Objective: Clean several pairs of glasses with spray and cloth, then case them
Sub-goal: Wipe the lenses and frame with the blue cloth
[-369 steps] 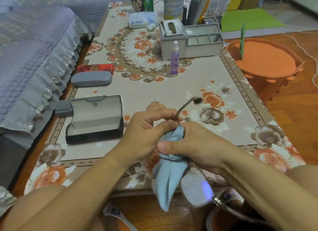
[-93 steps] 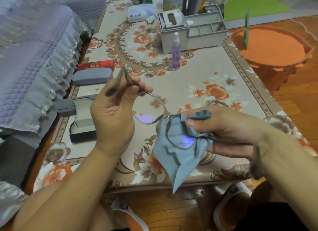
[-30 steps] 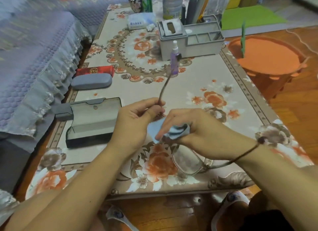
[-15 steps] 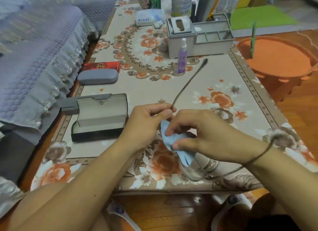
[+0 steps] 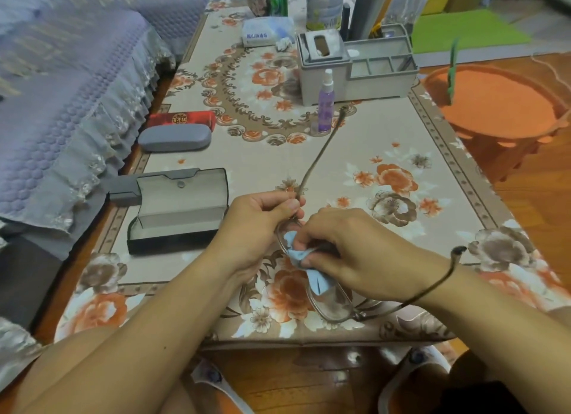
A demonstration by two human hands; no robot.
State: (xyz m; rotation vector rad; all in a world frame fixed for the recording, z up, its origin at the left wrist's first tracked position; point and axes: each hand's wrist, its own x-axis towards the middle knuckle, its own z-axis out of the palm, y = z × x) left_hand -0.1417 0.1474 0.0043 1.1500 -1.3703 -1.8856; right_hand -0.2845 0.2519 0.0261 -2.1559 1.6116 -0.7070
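Glasses (image 5: 329, 302): being held between both hands above the table (image 5: 401, 135). Left hand (image 5: 256, 225) is pinching the frame at one temple's hinge. Right hand (image 5: 346, 253) is gripping a blue cloth (image 5: 304, 259) against a lens. Open case (image 5: 177, 209) is lying left of the left hand; spray bottle (image 5: 326, 103) is standing well beyond both hands.

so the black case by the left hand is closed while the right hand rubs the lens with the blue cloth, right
Not quite: the head view shows the black case lying open, its lid raised and grey lining showing. The rest holds: the right hand rubs the glasses lens with the blue cloth, the left hand holding the frame.
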